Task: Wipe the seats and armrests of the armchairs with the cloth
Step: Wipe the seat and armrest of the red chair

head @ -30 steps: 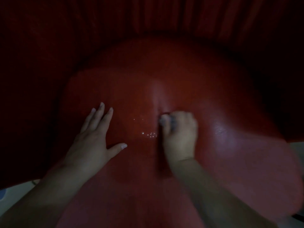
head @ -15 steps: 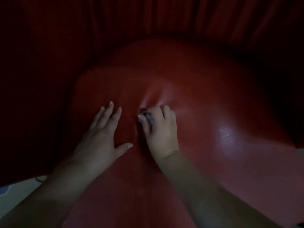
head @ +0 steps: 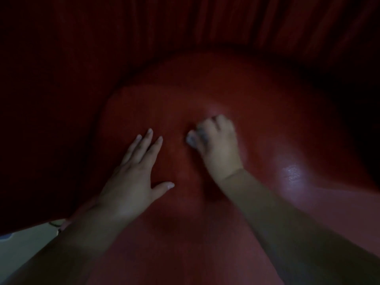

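A red leather armchair seat [head: 257, 130] fills the dim head view. My left hand [head: 133, 173] lies flat on the seat's left part, fingers straight and thumb spread to the right. My right hand [head: 218, 140] is curled into a fist on the middle of the seat, gripping a small grey cloth [head: 193, 138] that shows only between thumb and fingers. The leather dents just beyond the fist. Most of the cloth is hidden inside the hand.
The chair's dark ribbed backrest [head: 205, 23] curves round the far side. The left inner wall [head: 45, 120] is in deep shadow. A pale floor patch [head: 24, 245] shows at the bottom left. A shiny highlight [head: 292, 171] marks the seat's right side.
My right hand with the cloth slid left across the seat, then pushed slightly farther away. My left hand stayed flat in about the same place.
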The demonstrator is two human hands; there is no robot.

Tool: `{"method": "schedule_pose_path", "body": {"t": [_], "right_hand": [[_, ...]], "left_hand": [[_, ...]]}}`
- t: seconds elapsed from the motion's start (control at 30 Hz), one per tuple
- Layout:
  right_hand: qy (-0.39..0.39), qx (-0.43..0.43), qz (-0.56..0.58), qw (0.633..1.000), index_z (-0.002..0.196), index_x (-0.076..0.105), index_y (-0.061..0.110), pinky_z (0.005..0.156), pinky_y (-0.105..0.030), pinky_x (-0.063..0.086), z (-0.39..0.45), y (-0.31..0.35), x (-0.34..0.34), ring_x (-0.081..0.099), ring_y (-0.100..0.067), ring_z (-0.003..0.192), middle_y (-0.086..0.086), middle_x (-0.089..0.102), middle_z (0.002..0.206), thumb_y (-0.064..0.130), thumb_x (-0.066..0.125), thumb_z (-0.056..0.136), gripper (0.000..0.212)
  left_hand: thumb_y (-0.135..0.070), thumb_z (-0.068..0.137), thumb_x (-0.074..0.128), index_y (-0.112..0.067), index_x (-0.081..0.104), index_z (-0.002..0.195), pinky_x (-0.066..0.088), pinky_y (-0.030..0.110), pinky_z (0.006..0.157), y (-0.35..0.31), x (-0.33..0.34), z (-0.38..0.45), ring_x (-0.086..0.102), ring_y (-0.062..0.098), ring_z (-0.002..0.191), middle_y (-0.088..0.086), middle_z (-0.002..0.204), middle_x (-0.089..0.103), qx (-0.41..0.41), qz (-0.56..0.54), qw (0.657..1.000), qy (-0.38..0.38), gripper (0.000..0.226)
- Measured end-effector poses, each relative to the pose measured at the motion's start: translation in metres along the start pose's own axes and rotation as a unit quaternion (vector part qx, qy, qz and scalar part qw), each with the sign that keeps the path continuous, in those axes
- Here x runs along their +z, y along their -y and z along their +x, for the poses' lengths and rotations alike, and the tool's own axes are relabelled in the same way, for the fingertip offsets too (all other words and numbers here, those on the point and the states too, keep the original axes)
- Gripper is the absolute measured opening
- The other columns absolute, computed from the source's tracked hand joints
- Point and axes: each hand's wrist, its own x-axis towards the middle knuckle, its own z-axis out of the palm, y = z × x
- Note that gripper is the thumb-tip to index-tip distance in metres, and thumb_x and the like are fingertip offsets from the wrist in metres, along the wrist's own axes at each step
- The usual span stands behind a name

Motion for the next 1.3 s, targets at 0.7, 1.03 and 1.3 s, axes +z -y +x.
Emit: {"method": "schedule_pose_path", "body": {"t": [0.7,1.03,1.3], "right_hand": [[-0.045,0.134,-0.031,0.990,0.086,0.064,0.011,0.075,-0.045,0.046,-0.061,-0.043,-0.042,0.051,-0.033,0.081,-0.012,0.056,0.086,0.022,0.069,0.085,0.012],[0.002,0.020,-0.046,0.999,0.089,0.068,0.006,0.070,-0.044,0.047,-0.028,-0.060,-0.047,0.056,-0.039,0.079,-0.019,0.057,0.085,0.027,0.073,0.081,0.022],[-0.142,0.238,-0.074,0.958,0.097,0.063,0.002,0.078,-0.040,0.042,-0.061,-0.103,-0.084,0.055,-0.041,0.085,-0.026,0.056,0.095,0.022,0.066,0.088,0.022]], "left_hand": [[-0.060,0.068,0.074,-0.041,-0.009,0.150,-0.002,0.020,0.110,-0.003,-0.002,0.001,-0.028,-0.005,0.138,-0.028,0.149,-0.032,-0.022,0.001,1.000,0.022,0.119],[-0.062,0.066,0.075,-0.038,-0.004,0.152,0.001,0.023,0.111,-0.003,-0.002,0.002,-0.025,-0.004,0.140,-0.027,0.151,-0.028,-0.026,0.024,0.999,0.023,0.119],[-0.057,0.070,0.074,-0.032,0.005,0.154,0.003,0.024,0.113,-0.005,0.001,-0.007,-0.018,-0.002,0.140,-0.020,0.155,-0.019,-0.027,0.011,1.000,0.002,0.112]]}}
